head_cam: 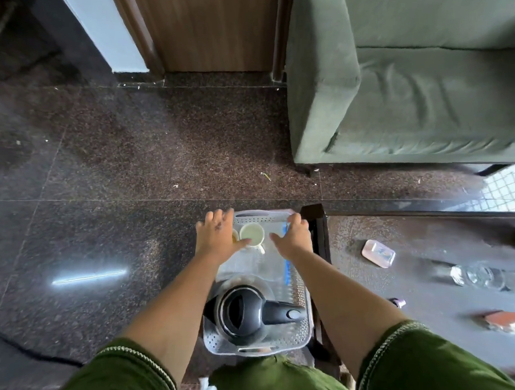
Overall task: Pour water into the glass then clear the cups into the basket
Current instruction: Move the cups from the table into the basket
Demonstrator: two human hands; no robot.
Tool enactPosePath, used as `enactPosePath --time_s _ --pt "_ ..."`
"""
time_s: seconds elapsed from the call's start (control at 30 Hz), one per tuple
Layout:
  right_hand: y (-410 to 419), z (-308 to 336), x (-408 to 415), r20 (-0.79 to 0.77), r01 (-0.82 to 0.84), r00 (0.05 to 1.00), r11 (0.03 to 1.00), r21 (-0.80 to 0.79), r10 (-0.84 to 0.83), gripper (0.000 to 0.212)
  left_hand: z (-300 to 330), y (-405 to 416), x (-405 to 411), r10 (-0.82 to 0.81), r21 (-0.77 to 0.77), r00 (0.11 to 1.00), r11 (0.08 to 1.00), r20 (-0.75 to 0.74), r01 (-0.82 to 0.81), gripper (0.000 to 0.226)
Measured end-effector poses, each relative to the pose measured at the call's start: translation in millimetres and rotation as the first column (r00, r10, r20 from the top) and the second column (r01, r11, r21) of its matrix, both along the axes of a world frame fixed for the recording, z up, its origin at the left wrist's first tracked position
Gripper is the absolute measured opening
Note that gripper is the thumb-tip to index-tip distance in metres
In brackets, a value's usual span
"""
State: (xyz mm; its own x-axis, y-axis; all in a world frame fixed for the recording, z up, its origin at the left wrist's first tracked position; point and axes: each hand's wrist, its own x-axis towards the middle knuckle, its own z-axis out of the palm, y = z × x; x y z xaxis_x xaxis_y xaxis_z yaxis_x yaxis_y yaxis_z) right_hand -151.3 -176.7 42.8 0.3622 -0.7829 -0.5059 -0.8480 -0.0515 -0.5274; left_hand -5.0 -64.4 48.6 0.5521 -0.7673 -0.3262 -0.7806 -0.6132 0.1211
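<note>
A pale perforated basket (pixel 296 337) stands on the dark floor beside a table leg. Inside it, at the near end, is a black electric kettle (pixel 244 310). At the far end sits a white cup (pixel 252 232), with a second small cup (pixel 235 237) mostly hidden under my left hand. My left hand (pixel 218 234) reaches over the basket's far left rim, fingers spread, thumb lying across the white cup's near edge. My right hand (pixel 294 235) stretches over the far right rim with fingers extended. Neither hand plainly holds anything.
A dark low table (pixel 394 285) stands right of the basket, bearing clear glasses (pixel 481 275), a pink lidded box (pixel 378 253) and an orange block (pixel 503 321). A green sofa (pixel 404 98) stands beyond it. A blue strip (pixel 286 271) runs along the basket's right wall.
</note>
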Motion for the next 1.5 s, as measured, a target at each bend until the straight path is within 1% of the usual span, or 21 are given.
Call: enactPosePath --time_s 0.13,0.23,0.3,0.37,0.47,0.6,0.67,0.73,0.77,0.83,0.93,1.0,1.13,1.23,1.3,1.37,1.5 --pt "-16.9 24.5 -47.4 0.061 0.08 0.995 0.996 -0.024 -0.079 0.054 30.9 -23.4 -29.0 0.17 -0.146 0.976 0.971 -0.135 -0.189 0.075" --pt "-30.3 38.5 -102.3 0.091 0.138 0.987 0.989 -0.049 -0.133 0.049 53.0 -53.2 -70.2 0.183 -0.246 0.962 0.941 -0.203 -0.231 0.069" --pt "-39.4 44.0 -144.5 0.077 0.169 0.983 0.983 -0.067 -0.164 0.048 65.2 -75.7 -109.6 0.137 -0.272 0.967 0.943 -0.214 -0.194 0.067" --pt "-47.3 47.6 -188.2 0.059 0.205 0.978 0.976 -0.075 -0.201 0.044 74.6 -95.7 -156.3 0.062 -0.279 0.977 0.953 -0.202 -0.118 0.065" --pt "-56.0 51.1 -260.2 0.075 0.28 0.959 0.957 -0.074 -0.274 0.034 77.8 -116.0 -235.8 -0.041 -0.226 0.984 0.974 -0.171 0.001 0.063" --pt "-68.2 50.8 -358.5 0.049 0.276 0.961 0.957 -0.094 -0.273 0.039 65.8 -129.9 -343.2 -0.152 -0.182 0.974 0.976 -0.166 0.121 0.06" --pt "-76.3 50.5 -404.0 0.019 0.276 0.961 0.955 -0.113 -0.275 0.046 53.6 -136.5 -392.4 -0.177 -0.146 0.953 0.979 -0.247 0.144 0.06" --pt "-85.1 51.9 -444.7 -0.009 0.283 0.958 0.949 -0.137 -0.287 0.047 41.9 -143.7 -434.7 -0.152 -0.1 0.91 0.987 -0.386 0.122 0.07" --pt "-89.8 51.0 -464.0 -0.02 0.291 0.955 0.946 -0.145 -0.296 0.046 36.9 -147.8 -452.3 -0.149 -0.087 0.891 0.989 -0.428 0.123 0.074" --pt "-101.1 49.2 -497.7 -0.04 0.305 0.948 0.939 -0.156 -0.315 0.048 27.7 -158.5 -480.1 -0.177 -0.084 0.884 0.984 -0.432 0.156 0.074" --pt "-119.1 38.0 -538.1 -0.071 0.349 0.929 0.925 -0.151 -0.362 0.047 19.3 -172.8 -509.6 -0.225 -0.081 0.884 0.974 -0.411 0.21 0.071" --pt "-134.6 25.0 -558.7 -0.09 0.394 0.909 0.909 -0.14 -0.408 0.045 8.7 -182.9 -521.1 -0.221 -0.057 0.881 0.974 -0.417 0.218 0.068" --pt "-176.8 -7.9 -585.8 -0.143 0.43 0.883 0.892 -0.141 -0.448 0.048 -30.0 -206.0 -530.2 -0.194 -0.018 0.89 0.979 -0.412 0.205 0.065" --pt "-214.6 -39.5 -598.0 -0.169 0.464 0.859 0.875 -0.142 -0.483 0.051 -61.2 -227.6 -537.1 -0.181 0.004 0.882 0.979 -0.435 0.203 0.062" --pt "-238.8 -62.3 -602.9 -0.21 0.447 0.857 0.882 -0.152 -0.47 0.051 -82.2 -245.4 -540.3 -0.18 0.01 0.879 0.979 -0.441 0.205 0.062" --pt "-259.0 -82.7 -604.0 -0.233 0.429 0.86 0.89 -0.152 -0.454 0.056 -101.2 -261.4 -540.6 -0.177 0.013 0.887 0.979 -0.427 0.201 0.061" --pt "-294.6 -120.0 -598.0 -0.226 0.436 0.86 0.888 -0.144 -0.458 0.075 -132.7 -283.0 -538.5 -0.174 0.004 0.904 0.982 -0.39 0.191 0.059"
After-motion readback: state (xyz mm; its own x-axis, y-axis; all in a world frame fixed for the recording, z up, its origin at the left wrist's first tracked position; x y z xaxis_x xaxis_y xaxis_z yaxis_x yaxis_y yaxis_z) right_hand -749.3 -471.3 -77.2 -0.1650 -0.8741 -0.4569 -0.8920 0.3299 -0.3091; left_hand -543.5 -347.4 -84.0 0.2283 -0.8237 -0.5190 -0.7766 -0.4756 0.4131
